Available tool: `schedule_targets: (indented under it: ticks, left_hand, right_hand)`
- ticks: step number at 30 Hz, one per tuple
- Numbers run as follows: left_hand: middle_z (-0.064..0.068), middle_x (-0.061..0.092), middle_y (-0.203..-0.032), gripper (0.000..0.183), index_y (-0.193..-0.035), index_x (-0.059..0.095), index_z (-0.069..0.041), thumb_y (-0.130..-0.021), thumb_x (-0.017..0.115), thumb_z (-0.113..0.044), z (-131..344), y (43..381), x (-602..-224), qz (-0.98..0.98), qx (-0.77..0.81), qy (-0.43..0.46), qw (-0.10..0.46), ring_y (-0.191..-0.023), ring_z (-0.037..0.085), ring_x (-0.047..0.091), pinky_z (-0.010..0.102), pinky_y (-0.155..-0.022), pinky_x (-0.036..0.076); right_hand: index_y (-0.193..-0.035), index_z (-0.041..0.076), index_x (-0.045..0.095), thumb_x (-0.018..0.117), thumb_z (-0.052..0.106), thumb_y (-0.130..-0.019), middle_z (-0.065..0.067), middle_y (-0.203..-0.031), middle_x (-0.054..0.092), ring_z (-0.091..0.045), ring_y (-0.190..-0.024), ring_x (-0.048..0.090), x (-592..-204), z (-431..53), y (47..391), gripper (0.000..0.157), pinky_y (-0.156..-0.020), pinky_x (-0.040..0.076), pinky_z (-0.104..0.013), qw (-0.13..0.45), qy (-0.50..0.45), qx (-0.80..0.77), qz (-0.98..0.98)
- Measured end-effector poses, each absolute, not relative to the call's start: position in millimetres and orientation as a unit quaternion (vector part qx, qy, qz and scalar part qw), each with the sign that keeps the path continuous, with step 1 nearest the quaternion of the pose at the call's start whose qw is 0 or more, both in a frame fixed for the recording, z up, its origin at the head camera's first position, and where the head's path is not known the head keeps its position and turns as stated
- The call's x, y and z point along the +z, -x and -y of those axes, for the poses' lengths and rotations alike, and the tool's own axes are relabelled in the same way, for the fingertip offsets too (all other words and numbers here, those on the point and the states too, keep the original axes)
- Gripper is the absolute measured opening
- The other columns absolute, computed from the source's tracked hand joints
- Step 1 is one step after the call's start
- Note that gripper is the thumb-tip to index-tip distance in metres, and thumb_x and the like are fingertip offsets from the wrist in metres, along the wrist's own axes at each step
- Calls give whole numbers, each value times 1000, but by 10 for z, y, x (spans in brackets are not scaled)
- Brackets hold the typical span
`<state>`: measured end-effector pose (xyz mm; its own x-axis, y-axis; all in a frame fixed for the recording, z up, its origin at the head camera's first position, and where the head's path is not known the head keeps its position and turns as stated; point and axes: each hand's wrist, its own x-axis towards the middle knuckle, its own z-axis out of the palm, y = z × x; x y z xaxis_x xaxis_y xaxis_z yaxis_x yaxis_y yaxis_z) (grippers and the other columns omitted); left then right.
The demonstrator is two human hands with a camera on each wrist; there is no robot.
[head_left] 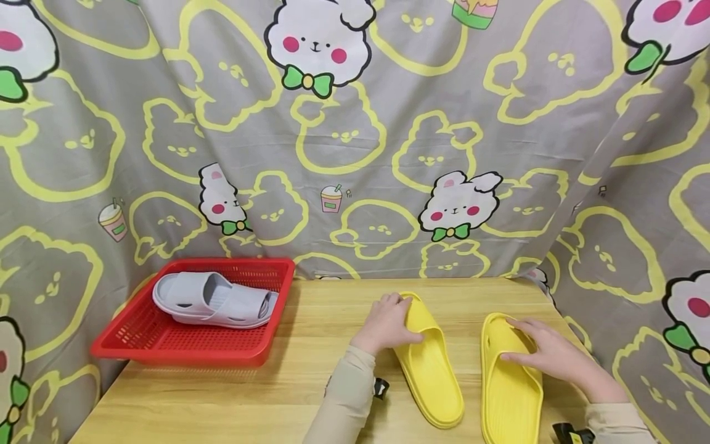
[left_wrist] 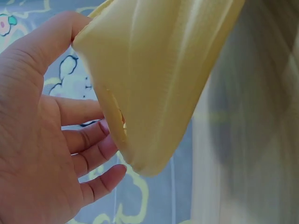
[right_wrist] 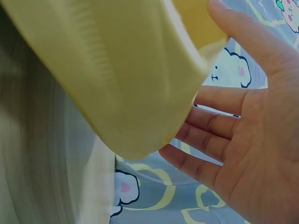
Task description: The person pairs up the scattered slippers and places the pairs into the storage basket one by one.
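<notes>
Two yellow slippers stand side by side on the wooden table, toes pointing away. My left hand holds the left slipper at its strap from the left, thumb at the strap's opening and fingers along the toe side. On the right slipper, my right hand holds the strap from the right, its thumb reaching over the opening's edge. In the left wrist view the fingertips meet the side of the yellow strap. The right wrist view shows fingertips against the other strap.
A red plastic basket stands at the table's left, with light grey slippers inside, one overlapping another. A patterned grey curtain hangs behind and at both sides of the wooden table. Black wrist devices show beneath the forearms.
</notes>
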<state>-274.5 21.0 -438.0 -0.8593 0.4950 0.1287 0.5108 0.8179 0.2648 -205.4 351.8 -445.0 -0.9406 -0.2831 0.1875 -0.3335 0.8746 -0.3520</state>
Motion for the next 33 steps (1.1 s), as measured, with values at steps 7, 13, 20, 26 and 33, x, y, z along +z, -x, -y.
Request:
schedule_targets:
  ticks: [7,13,20,26,33]
  left_hand:
    - [3,54,-121,78,-136,52,-13,-71,74,-50,-127,2767,-4307,951,-168,257,38,-109,19,45,36,-95,40]
    - [5,51,-132,79,-137,50,-14,-70,74,-47,-73,2810,-4288,947,-190,250,64,-121,23,43,39,-100,38]
    - [6,42,-143,77,-137,50,-14,-69,73,-43,-10,2829,-4288,938,-221,248,96,-132,25,34,44,-107,33]
    - [8,35,-151,78,-138,49,-12,-69,73,-41,49,2845,-4285,931,-248,250,96,-141,28,28,46,-114,31]
    - [9,33,-154,81,-140,48,-12,-69,76,-40,142,2875,-4302,928,-267,238,104,-143,29,28,46,-113,37]
  right_hand:
    - [-126,-3,60,78,47,-76,-26,-123,58,-46,-112,56,-4419,-3497,2055,73,-88,48,-60,76,-163,191,965]
    - [-121,-2,62,78,49,-75,-23,-121,59,-44,-112,56,-4396,-3482,2064,71,-89,47,-59,90,-164,187,964]
    - [-113,4,63,80,52,-71,-13,-114,63,-35,-108,58,-4411,-3489,2063,66,-86,47,-51,121,-166,167,964]
    - [-112,5,62,82,51,-69,-14,-114,61,-35,-106,56,-4408,-3497,2069,66,-83,46,-52,128,-170,167,963]
    - [-106,5,62,85,45,-66,-22,-130,50,-42,-117,45,-4416,-3503,2071,62,-86,40,-58,149,-192,199,949]
